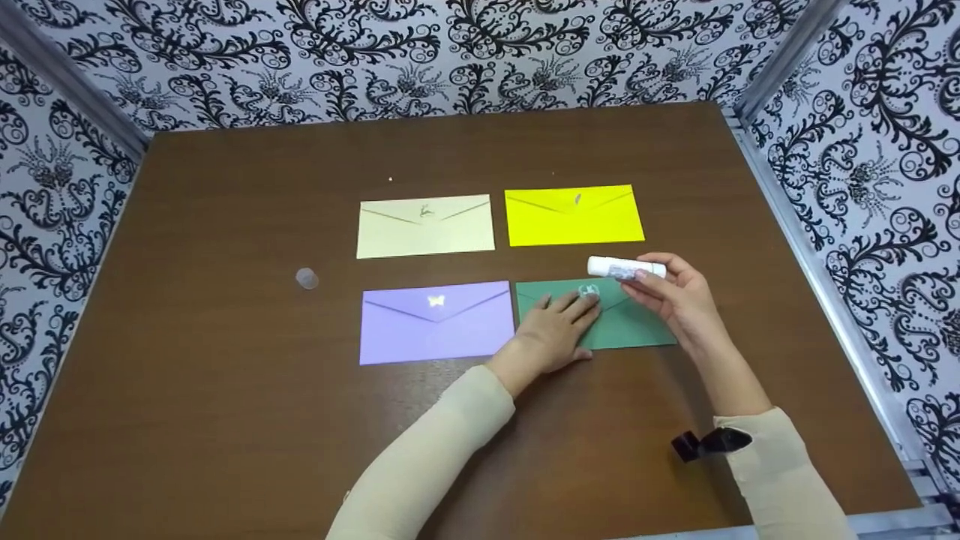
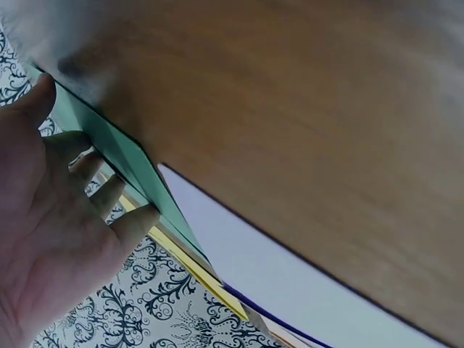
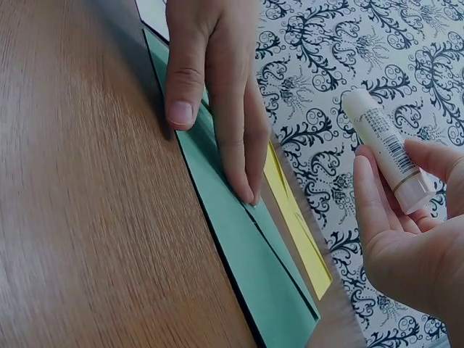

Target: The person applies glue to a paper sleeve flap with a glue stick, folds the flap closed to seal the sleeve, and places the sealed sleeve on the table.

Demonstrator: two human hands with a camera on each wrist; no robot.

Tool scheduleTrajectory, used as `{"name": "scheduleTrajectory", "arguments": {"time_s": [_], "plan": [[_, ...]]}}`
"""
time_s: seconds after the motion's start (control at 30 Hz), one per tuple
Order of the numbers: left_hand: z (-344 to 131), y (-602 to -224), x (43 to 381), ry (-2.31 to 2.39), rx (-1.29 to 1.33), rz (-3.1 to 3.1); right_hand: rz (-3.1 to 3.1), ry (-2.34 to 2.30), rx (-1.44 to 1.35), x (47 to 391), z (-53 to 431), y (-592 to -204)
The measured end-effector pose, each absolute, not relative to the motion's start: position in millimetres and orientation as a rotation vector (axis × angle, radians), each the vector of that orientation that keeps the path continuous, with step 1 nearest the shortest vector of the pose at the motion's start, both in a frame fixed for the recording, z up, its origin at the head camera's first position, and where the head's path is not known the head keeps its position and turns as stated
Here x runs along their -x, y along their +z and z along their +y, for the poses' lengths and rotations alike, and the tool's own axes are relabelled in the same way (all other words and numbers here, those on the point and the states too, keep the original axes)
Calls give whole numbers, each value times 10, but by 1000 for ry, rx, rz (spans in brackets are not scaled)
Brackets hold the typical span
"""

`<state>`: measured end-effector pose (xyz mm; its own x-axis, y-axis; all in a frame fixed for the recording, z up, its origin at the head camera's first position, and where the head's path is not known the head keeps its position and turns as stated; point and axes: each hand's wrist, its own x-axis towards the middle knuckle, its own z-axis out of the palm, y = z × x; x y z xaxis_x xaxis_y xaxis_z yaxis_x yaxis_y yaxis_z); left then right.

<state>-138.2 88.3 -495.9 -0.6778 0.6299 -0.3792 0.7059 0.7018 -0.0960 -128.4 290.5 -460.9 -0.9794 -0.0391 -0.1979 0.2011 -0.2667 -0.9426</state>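
My left hand lies on the left part of a closed green envelope, its fingers extended over the flap. The fingertips reach a pale sticker on the flap and partly cover it. Above the envelope's right side, my right hand holds a white glue stick between thumb and fingers, roughly level. In the right wrist view a barcode shows on the glue stick, and both its ends look covered. The left wrist view catches the left palm beside the green envelope's edge.
A purple envelope with a butterfly sticker lies left of the green one. Behind them are a cream envelope and a yellow envelope, both with stickers. A small translucent disc lies farther left on the brown table. Patterned walls surround the table.
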Motion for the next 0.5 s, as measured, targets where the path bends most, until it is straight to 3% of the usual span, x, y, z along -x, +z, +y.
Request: {"name": "scheduleTrajectory", "arguments": {"time_s": [0.5], "plan": [[583,-4848,1487,341,-982,2590,1737,-2439,-193,1294,2736,-4476]]}}
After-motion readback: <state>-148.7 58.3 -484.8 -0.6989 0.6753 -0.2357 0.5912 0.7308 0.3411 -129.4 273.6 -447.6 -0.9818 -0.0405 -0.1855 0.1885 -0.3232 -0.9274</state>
